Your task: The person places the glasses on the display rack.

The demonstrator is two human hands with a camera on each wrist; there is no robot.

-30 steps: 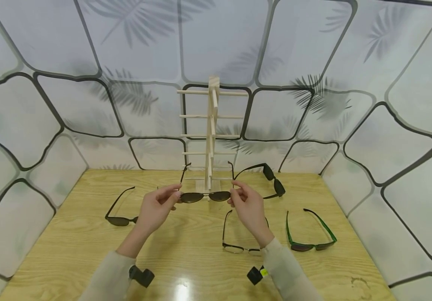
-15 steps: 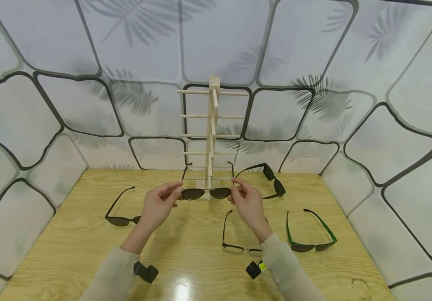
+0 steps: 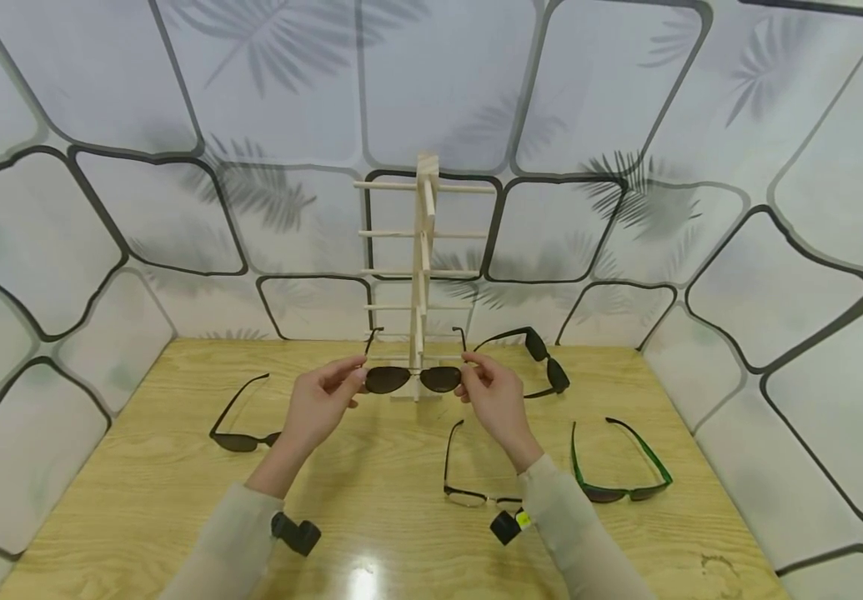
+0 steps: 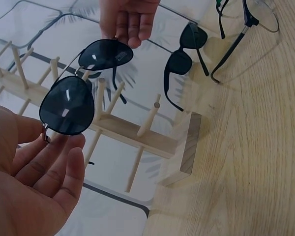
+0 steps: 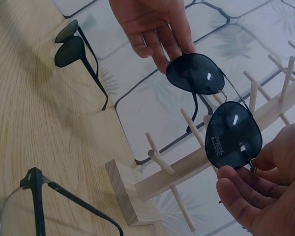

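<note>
A pair of dark aviator sunglasses (image 3: 388,380) with a thin metal bridge is held up between both hands, lenses facing the person. My left hand (image 3: 322,402) pinches the frame at its left hinge; my right hand (image 3: 497,405) pinches the right hinge. The temples point away, one on each side of the wooden display rack (image 3: 422,250), close to its lowest pegs. In the left wrist view the left thumb and fingers grip the hinge beside the near lens (image 4: 68,105). The right wrist view shows the right fingers at the other lens (image 5: 233,135), which carries small printed text.
On the wooden table (image 3: 371,517) lie black sunglasses (image 3: 238,442) at left and more black sunglasses (image 3: 554,371) behind the right hand. Half-rim clear glasses (image 3: 469,497) lie below the right wrist, partly covered, with green-framed sunglasses (image 3: 626,492) farther right. Patterned walls enclose the table.
Both hands have raised the aviator sunglasses slightly and moved them a little toward the rack. The lenses have tilted to face the person more fully. The other glasses have stayed put.
</note>
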